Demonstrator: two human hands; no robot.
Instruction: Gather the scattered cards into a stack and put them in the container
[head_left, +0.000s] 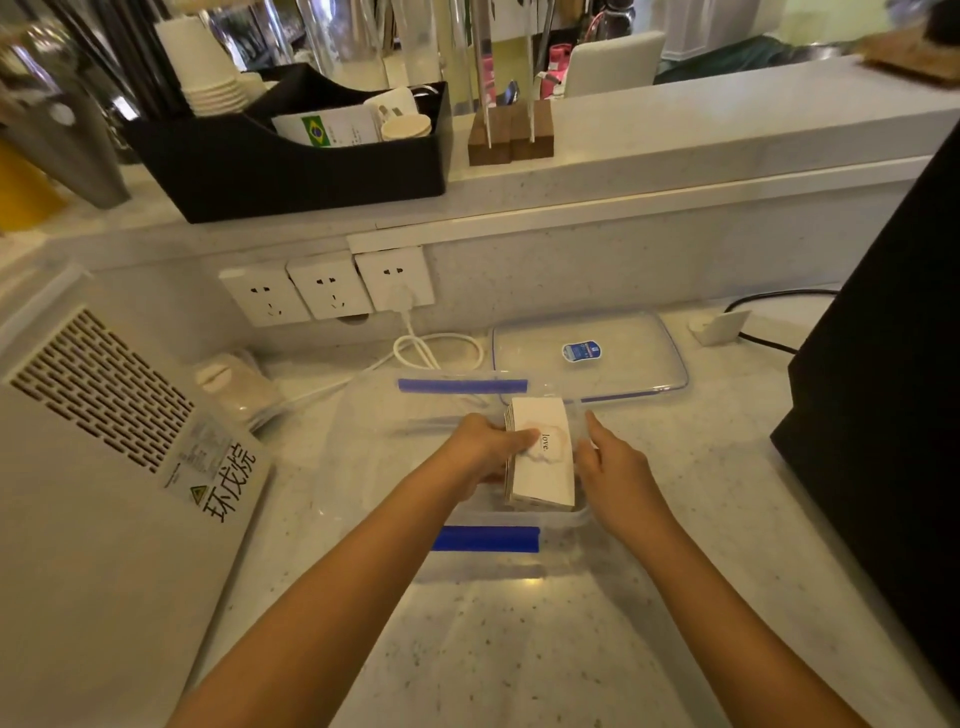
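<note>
Both hands hold a card stack inside the clear container.

The container (363, 483), clear with blue latches, sits on the counter (519, 649) and holds only the stack (543, 457), at its right end. The left hand (483, 447) grips the stack's left edge, thumb pressed on the top card, which reads "love". The right hand (613, 462) touches the right edge, index finger pointing out loose. Just beyond lies the lid (623, 358); farther back, a black organiser (291, 171) holds cups and cards.
</note>
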